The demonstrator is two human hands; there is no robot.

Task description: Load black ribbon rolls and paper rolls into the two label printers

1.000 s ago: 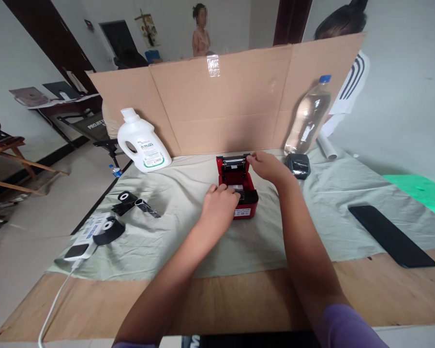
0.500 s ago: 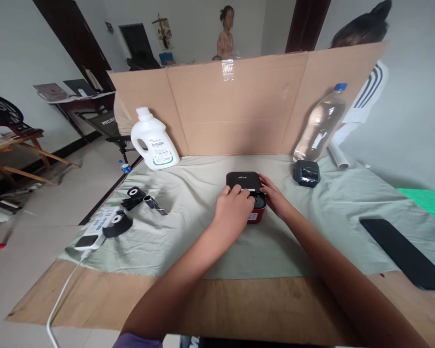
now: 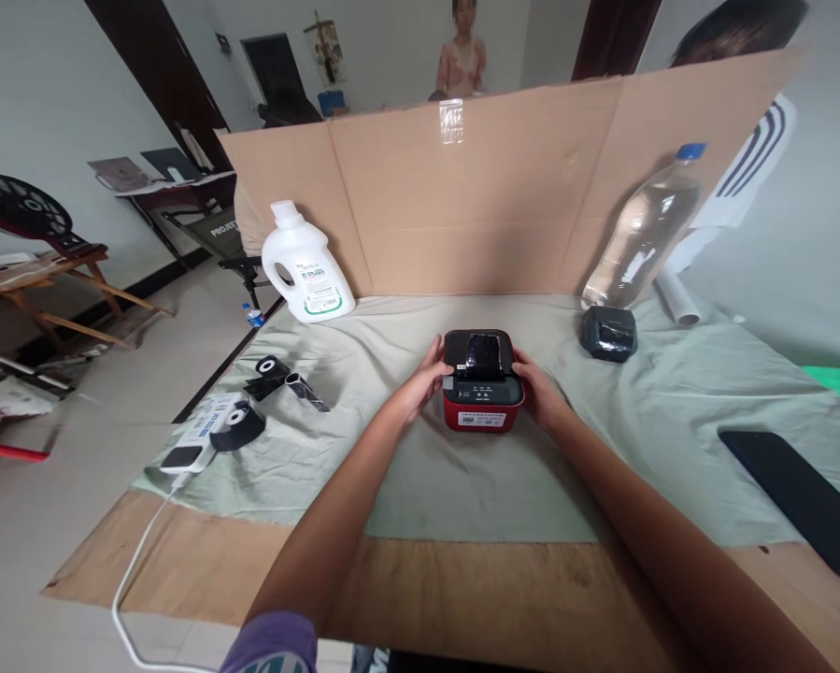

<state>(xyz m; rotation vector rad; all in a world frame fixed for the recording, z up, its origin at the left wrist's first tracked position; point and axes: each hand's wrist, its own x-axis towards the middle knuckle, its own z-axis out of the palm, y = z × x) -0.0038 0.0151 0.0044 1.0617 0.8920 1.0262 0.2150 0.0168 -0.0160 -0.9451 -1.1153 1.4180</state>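
The red printer (image 3: 481, 381) sits between left hand (image 3: 423, 381) and right hand (image 3: 540, 393).

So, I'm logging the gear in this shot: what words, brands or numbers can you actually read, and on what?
"PROJE": white letters on the dark folding chair at the back left; the rest is cut off by the cardboard screen.
White jug: the label print is too small to read.
Red printer: the front sticker and button marks are too small to read.
Power strip: the print is blurred.
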